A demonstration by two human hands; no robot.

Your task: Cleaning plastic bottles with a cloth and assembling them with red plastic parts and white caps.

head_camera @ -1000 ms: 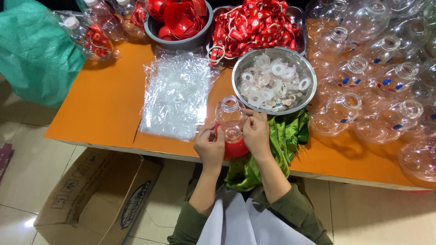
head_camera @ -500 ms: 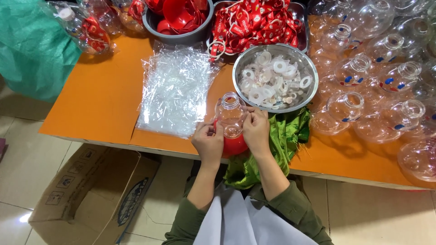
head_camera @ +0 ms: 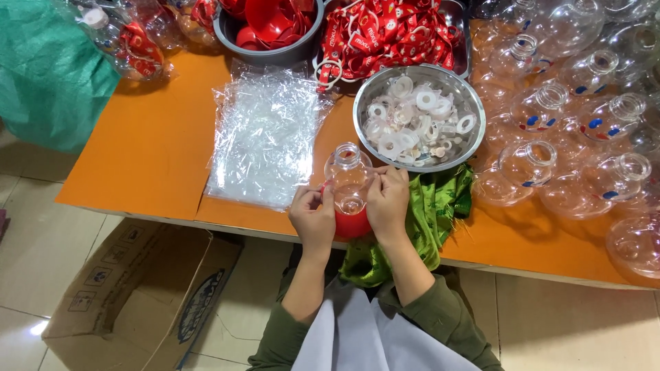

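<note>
Since a moment ago the clear plastic bottle (head_camera: 348, 177) has risen slightly and now stands more upright between the person's hands, its open neck pointing away from them. The left hand (head_camera: 313, 218) and right hand (head_camera: 388, 203) both clasp its rounded, glossy sides at the near edge of the orange table (head_camera: 137, 158), above a smooth red cap-like piece (head_camera: 352, 225). Just beyond sits a shiny steel bowl (head_camera: 419, 118) of white plastic rings. A crinkly stack of clear bags (head_camera: 265, 137) lies to the left, green cloth (head_camera: 433, 206) to the right, and many round transparent bottles (head_camera: 570, 124) crowd the far right.
</note>
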